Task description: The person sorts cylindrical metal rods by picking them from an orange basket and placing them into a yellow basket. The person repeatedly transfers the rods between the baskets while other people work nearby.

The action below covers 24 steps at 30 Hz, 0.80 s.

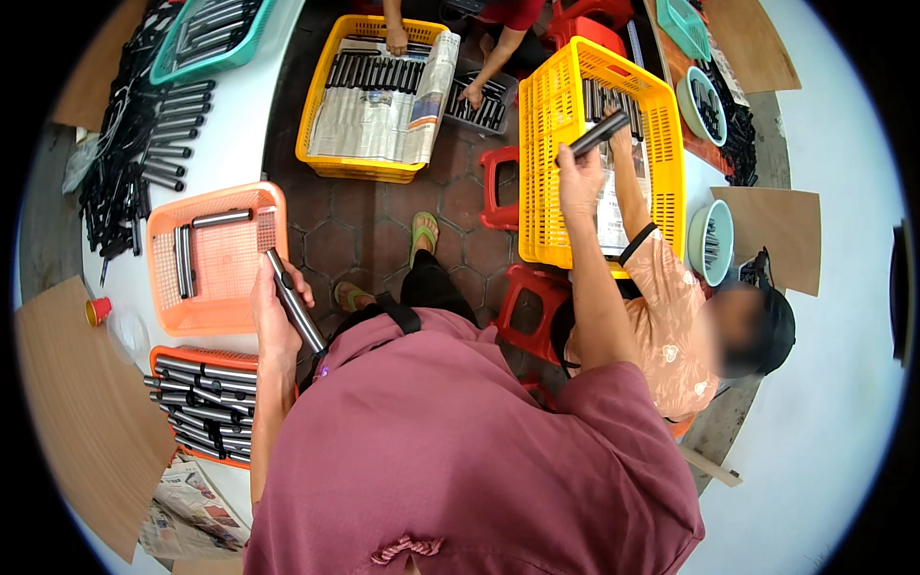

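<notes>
My left hand (276, 311) is closed around a silver tube (297, 305) with black ends and a small dark knob on its side. It is beside the right edge of a peach plastic basket (230, 287). In that basket lie a few similar tubes (222, 218). My right arm stretches forward to the right, where my right hand (581, 184) grips a dark tube (596, 135) by its near end. That tube is tilted above a yellow crate (537, 206), in which rows of dark tubes (609, 94) rest on newspaper.
A co-worker's arm (631, 192) in a peach patterned sleeve reaches into the same crate. Another person's hands are at a second yellow crate (364, 171) and a grey bin. An orange basket (163, 356) holds many tubes. Red stools (529, 302) stand on the tiled floor.
</notes>
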### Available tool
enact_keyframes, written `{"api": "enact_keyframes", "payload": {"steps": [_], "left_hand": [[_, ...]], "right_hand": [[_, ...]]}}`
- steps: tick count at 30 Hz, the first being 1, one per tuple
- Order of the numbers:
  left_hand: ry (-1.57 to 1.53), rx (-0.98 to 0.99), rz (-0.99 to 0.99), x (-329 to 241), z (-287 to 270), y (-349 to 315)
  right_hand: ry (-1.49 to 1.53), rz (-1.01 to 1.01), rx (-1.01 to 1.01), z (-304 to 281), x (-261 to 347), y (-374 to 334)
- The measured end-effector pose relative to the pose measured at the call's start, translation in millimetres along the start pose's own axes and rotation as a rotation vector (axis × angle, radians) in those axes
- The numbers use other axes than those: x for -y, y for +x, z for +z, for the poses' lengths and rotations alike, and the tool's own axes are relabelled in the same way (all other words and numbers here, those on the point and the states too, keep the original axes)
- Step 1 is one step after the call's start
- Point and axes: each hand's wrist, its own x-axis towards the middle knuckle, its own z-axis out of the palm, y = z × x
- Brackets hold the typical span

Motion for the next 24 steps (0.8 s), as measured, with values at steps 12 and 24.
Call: {"api": "enact_keyframes", "payload": {"steps": [12, 24], "left_hand": [[0.005, -0.159, -0.031, 11, 102, 56], [0.007, -0.213, -0.016, 10, 128, 70]], "right_hand": [[-0.728, 0.256, 0.044, -65, -123, 98], [-0.325, -0.277, 0.210, 71, 2, 142]]}}
